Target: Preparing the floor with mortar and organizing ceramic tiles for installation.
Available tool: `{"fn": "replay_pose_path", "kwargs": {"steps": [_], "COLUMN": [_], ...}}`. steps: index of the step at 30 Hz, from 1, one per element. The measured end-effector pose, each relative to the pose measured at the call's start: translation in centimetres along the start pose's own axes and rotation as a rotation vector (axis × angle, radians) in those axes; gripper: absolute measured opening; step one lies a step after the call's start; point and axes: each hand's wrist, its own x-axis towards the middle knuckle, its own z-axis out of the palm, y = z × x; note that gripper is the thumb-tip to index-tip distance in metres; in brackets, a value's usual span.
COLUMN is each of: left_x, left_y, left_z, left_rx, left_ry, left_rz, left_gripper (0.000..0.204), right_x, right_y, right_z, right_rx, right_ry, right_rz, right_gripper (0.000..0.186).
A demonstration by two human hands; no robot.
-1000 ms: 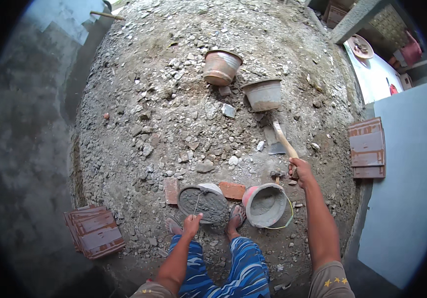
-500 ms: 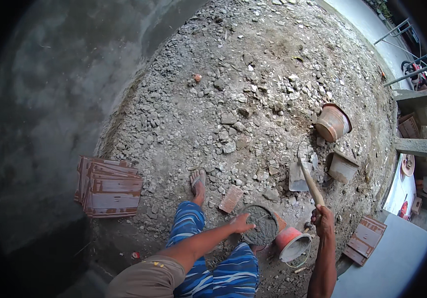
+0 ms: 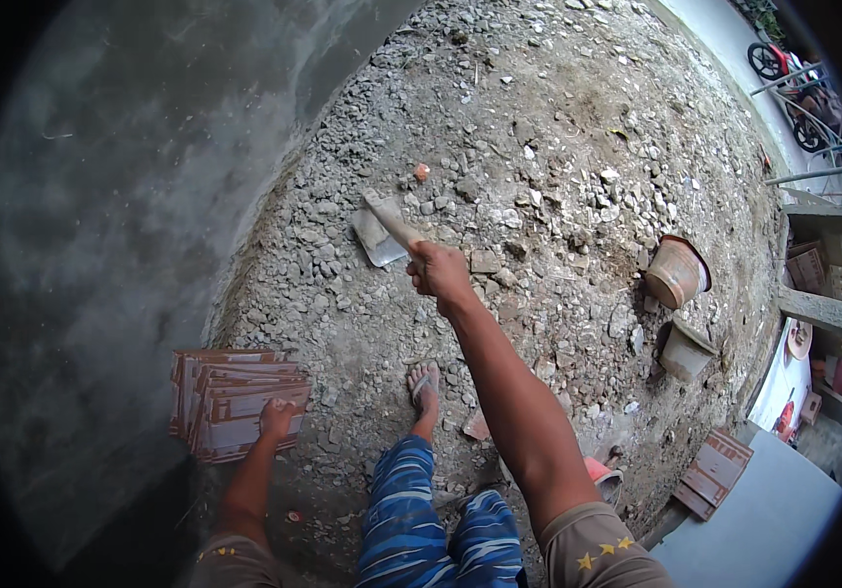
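Note:
My right hand (image 3: 438,269) grips the wooden handle (image 3: 396,220) of a tool, a hoe or shovel, whose grey metal blade (image 3: 375,243) lies on the rubble (image 3: 333,284) near the concrete edge at left. My left hand (image 3: 278,416) appears curled closed in front of a stack of brown-marked tiles (image 3: 230,397); whether it holds anything I cannot make out. My sandalled foot (image 3: 423,387) stands on the gravel between them. A red bucket (image 3: 597,470) is partly hidden behind my right arm, which also covers the area of the mortar container.
Two plastic pots (image 3: 674,279), one tan and one grey (image 3: 684,355), sit on the rubble at right. More tiles (image 3: 713,475) lean by a pale board (image 3: 779,490). Smooth concrete (image 3: 117,225) borders the left side. Metal railings (image 3: 813,171) and a motorcycle (image 3: 774,64) are at top right.
The view has turned left. My right hand has swung the tool up and leftward. My left hand has left the mortar container, moved left to before the tiles, and its fingers have curled.

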Motion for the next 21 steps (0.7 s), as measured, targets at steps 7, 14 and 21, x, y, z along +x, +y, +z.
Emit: {"fn": "replay_pose_path", "kwargs": {"steps": [7,14,21], "left_x": [-2.6,-7.9,-10.0], "left_y": [-1.7,22.9,28.4], "left_z": [11.2,21.2,22.5], "left_rx": [0.416,-0.2,0.137], "left_ry": [-0.74,-0.866,-0.743], "left_rz": [0.392,0.108,0.333], "left_gripper": [0.023,0.024,0.031], "right_x": [0.1,-17.8,-32.9], "right_y": [5.0,27.1,43.5], "right_z": [2.1,-26.8,-38.8], "right_rx": [-0.106,-0.488,-0.192], "right_ry": [0.003,0.628,1.011], "right_rz": [-0.352,0.31,0.588], "right_gripper": [0.086,0.064,0.107]}}
